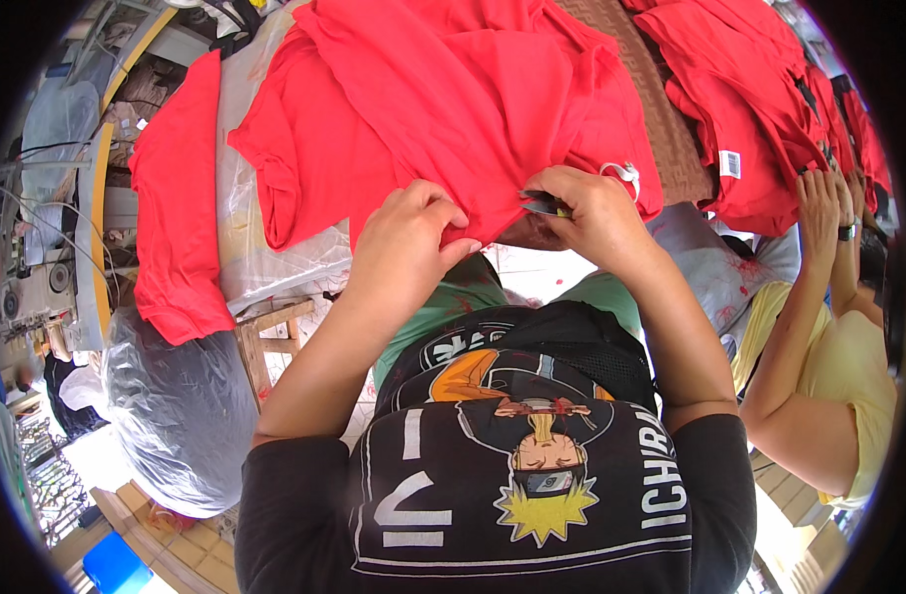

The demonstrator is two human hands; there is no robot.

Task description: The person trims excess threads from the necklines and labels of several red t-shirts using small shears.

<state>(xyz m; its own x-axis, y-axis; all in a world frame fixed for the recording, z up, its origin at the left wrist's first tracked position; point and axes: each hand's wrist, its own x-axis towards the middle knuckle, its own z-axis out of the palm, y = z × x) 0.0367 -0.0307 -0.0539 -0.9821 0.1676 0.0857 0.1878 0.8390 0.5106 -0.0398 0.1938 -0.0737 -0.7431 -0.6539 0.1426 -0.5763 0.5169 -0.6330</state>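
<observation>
Between your fingertips: the hem of a red T-shirt, pinched and being trimmed.

Your left hand [405, 238] has its fingers clamped together on a fold of the red T-shirt [443, 109], which spills away from your fingers over the pile ahead; your right hand [594, 213] is closed around small thread snips [544, 205], blades touching the same edge. The cloth looks light, soft and limp, so I judge it best gripped close beside the cut. Just beyond your right knuckles dangles a white tag [623, 176]. Farther right, a co-worker's hands [827, 203] work another red stack [745, 89], well apart; plastic-wrapped bundles [171, 396] lie off to your left.
</observation>
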